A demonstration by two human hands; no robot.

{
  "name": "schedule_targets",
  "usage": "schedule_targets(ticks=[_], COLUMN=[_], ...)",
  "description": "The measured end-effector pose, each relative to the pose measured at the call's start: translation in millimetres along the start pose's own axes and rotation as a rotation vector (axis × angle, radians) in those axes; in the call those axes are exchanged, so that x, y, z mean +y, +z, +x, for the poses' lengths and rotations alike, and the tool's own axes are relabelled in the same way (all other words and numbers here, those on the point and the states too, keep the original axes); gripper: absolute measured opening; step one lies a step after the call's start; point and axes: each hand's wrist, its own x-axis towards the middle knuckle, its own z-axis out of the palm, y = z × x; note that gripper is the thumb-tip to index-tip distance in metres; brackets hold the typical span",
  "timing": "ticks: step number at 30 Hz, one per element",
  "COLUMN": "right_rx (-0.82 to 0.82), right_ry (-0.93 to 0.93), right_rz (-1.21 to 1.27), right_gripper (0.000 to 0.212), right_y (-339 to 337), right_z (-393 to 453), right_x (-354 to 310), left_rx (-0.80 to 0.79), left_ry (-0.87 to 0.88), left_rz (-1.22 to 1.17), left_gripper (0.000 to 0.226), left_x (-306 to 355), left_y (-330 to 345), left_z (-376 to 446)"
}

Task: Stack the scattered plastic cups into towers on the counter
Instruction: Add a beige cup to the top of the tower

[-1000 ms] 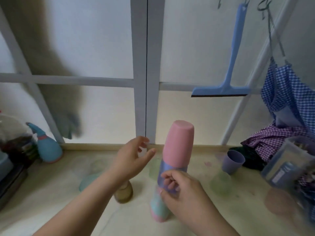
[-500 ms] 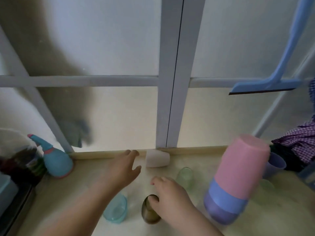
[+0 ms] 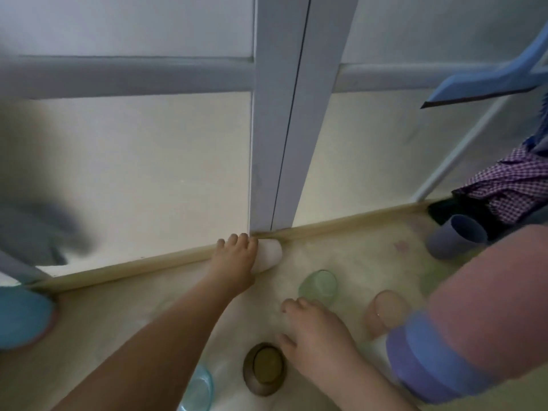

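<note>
A white cup [image 3: 269, 256] lies on its side at the back of the counter [image 3: 355, 256], against the window frame. My left hand [image 3: 234, 265] reaches over it, fingers curled across its top. My right hand [image 3: 317, 336] hovers with relaxed fingers just right of an upright brown cup [image 3: 264, 370]; I cannot tell if the thumb touches it. A tower of nested cups [image 3: 474, 321], pink over blue and purple, leans large at the right. Loose cups stand around: a green one [image 3: 318, 284], a pale pink one [image 3: 385, 311], a purple one [image 3: 455, 237] and a teal one [image 3: 198, 390].
The grey window post [image 3: 281, 114] meets the counter right behind the white cup. A blue spray bottle [image 3: 20, 315] stands at the far left. A blue squeegee [image 3: 486, 81] hangs at the upper right above a checked cloth [image 3: 510, 182].
My left hand has reached forward to the back edge and closed over the white cup. My right hand let go of the tower and moved down beside the brown cup. The view has shifted left.
</note>
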Motion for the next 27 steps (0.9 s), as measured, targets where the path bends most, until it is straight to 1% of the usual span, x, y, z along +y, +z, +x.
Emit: schedule_targets(ticks=[4,8,11,13,17,19,21,23,27], right_rx=[-0.007,0.009,0.048,0.098,0.195,0.190,0.180,0.189,0.250], right_ry=[-0.007,-0.035,-0.066,-0.079,-0.093,-0.090,-0.116,-0.177,-0.263], right_rz=[-0.011,-0.021,0.015,0.101,0.308,0.425,0.555,0.636,0.723], right_gripper=[0.036,0.036,0.037,0.039,0.058,0.070,0.079,0.076,0.057], right_y=[0.9,-2.6,-7.7,-12.1,-27.6,-38.1,-47.8,-57.4,-81.3], right_z=[-0.7,-2.7,-7.0,-13.0,-27.9,-36.5,-47.3,-60.6,-95.4], right_x=[-0.1,-4.2,-8.9,-12.5,-22.6,-29.9,-37.2,-43.9,-42.4], left_rx=[-0.029,-0.027,0.084,0.177,0.345,0.406,0.442,0.459,0.510], left_ry=[-0.066,-0.119,-0.208,-0.271,-0.363,-0.360,-0.319,-0.264,-0.230], left_rz=[0.012,-0.081,-0.310,-0.503,-0.828,-0.933,-0.994,-1.029,-1.055], left_gripper=[0.068,0.065,0.067,0.067,0.070,0.073,0.071,0.068,0.068], left_x=[-1.7,-6.2,-12.3,-12.0,-0.2,9.7,23.3,38.8,67.8], left_y=[2.1,-1.4,-17.1,-36.4,-75.4,-88.4,-97.3,-103.8,-117.5], left_z=[4.1,-14.3,-45.8,-74.0,-135.0,-163.5,-188.9,-208.4,-234.1])
